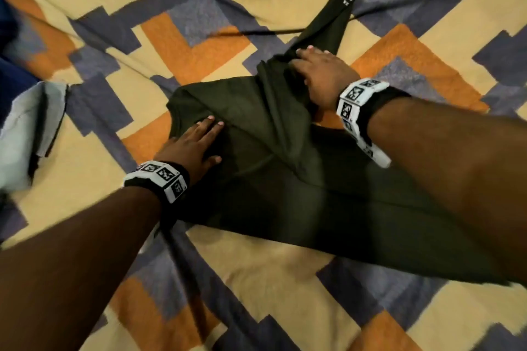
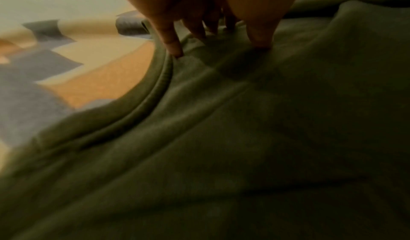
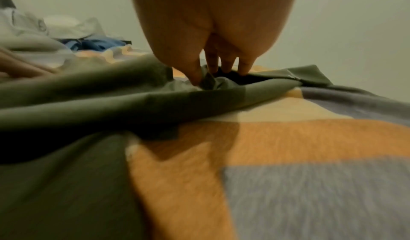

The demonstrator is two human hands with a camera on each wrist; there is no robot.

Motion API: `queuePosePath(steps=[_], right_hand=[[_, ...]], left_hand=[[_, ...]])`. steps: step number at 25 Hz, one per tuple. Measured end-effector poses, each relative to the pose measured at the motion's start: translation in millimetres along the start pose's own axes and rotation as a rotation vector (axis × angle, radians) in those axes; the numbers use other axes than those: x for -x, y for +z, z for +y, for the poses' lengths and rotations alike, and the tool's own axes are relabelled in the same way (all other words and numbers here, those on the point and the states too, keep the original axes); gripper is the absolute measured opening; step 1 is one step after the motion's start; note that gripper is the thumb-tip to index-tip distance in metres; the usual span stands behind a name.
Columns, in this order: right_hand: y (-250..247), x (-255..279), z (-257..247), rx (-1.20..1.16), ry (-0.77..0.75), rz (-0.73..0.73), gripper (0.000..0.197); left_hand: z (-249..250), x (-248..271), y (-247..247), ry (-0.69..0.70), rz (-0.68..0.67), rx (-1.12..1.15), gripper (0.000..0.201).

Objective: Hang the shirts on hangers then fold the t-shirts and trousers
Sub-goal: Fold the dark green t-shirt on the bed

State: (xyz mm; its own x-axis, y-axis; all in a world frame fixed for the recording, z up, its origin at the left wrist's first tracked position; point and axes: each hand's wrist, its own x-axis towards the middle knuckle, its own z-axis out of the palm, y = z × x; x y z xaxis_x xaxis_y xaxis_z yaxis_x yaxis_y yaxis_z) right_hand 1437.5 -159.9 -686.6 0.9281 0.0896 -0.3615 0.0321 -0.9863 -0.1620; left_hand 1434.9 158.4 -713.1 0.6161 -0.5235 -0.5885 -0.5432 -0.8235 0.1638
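A dark olive-green garment [image 1: 273, 168] lies spread on the patterned bed cover, one long part [image 1: 339, 6] trailing to the far edge. My left hand [image 1: 196, 142] lies flat on its left side with straight fingers [image 2: 173, 45] pressing near a curved seam [image 2: 159, 84]. My right hand [image 1: 319, 71] sits at the garment's far bunched part; its thumb and fingers [image 3: 210, 72] pinch a fold of the green cloth [image 3: 155, 100].
The bed cover [image 1: 256, 273] has yellow, orange and grey blocks. A pale grey garment [image 1: 31, 125] and dark blue cloth [image 1: 14, 77] lie at the left edge. A pile of white and blue clothes [image 3: 66, 33] shows in the right wrist view by a plain wall.
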Motion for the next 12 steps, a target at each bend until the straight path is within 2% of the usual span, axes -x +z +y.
queuePosePath(steps=[2,4,7,8,10,11,12], right_hand=[[-13,-26,1,0.052,0.015,-0.082,0.073],[-23,-37,3,0.101,0.065,-0.131,0.074],[-42,-52,-8,0.342,0.178,-0.128,0.042],[-52,-52,-14,0.399,0.19,-0.083,0.035],[-73,-31,-25,0.475,0.133,0.024,0.037],[-85,-10,-35,0.443,0.072,0.072,0.04],[-93,17,-48,0.357,-0.003,0.058,0.042]], left_hand=[[-6,-2,0,0.027,0.032,0.066,0.074],[-5,-1,1,0.045,0.045,0.118,0.073],[-11,0,0,0.072,0.007,0.203,0.072],[-15,0,-1,0.088,-0.015,0.222,0.072],[-21,-1,-5,0.133,-0.043,0.255,0.072],[-24,-1,-7,0.153,-0.054,0.262,0.072],[-26,-1,-9,0.167,-0.074,0.264,0.071]])
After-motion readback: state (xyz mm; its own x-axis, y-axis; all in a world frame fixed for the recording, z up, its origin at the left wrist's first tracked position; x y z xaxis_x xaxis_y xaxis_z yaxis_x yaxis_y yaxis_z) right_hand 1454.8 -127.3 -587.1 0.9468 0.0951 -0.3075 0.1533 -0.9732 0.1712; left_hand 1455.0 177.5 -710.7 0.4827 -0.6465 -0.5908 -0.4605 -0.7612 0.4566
